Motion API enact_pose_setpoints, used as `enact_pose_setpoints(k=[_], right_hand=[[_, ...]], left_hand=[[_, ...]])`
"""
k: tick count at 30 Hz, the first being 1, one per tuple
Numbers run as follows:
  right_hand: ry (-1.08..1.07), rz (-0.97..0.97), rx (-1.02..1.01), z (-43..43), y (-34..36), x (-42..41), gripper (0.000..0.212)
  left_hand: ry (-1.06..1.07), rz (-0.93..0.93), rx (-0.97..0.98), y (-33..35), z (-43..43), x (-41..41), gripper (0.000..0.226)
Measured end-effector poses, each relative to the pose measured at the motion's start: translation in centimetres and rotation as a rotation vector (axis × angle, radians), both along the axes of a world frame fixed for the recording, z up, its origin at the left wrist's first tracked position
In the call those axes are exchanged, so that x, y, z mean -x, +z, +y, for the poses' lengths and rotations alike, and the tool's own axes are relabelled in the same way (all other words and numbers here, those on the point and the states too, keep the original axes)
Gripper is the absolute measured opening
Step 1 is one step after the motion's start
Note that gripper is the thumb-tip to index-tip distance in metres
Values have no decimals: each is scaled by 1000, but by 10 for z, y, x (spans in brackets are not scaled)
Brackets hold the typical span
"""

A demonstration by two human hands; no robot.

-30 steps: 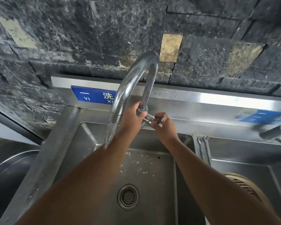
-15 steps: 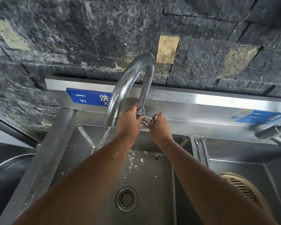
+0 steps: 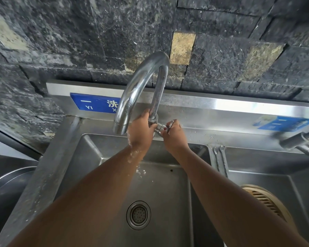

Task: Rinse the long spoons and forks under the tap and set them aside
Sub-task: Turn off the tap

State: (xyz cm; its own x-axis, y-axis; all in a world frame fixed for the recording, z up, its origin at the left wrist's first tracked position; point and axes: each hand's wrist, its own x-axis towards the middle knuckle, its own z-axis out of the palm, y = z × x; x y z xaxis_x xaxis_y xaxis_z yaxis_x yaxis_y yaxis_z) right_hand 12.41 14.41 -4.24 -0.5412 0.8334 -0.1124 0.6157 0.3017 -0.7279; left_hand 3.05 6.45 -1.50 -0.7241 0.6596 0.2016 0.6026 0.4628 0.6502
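A curved steel tap [image 3: 137,82] arches over the steel sink [image 3: 89,154]. My left hand [image 3: 140,134] is wrapped around the base of the tap's upright pipe. My right hand [image 3: 174,135] grips the tap handle [image 3: 169,124] that sticks out to the right of that base. A thin run of water falls from the spout onto my left wrist and splashes into the basin. No spoons or forks are in view.
The drain strainer [image 3: 138,215] sits at the basin's middle. A second basin [image 3: 257,168] to the right holds a tan slatted item [image 3: 264,200]. Another tap [image 3: 300,141] juts in at far right. A round metal vessel [image 3: 5,180] stands at left. Dark stone wall behind.
The spout has swung to the right, closer to my left hand. The water stream has thinned and now lands on my left wrist. Both hands stay at the tap base.
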Motion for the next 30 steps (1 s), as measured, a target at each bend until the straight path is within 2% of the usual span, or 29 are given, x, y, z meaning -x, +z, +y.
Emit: enact_pose_setpoints(k=[14, 30], right_hand=[[-22, -7, 37, -2, 4, 1, 21], [-41, 11, 74, -2, 5, 2, 22]], left_hand=[[2, 13, 13, -4, 1, 0, 48], [-14, 12, 21, -4, 1, 1, 40]])
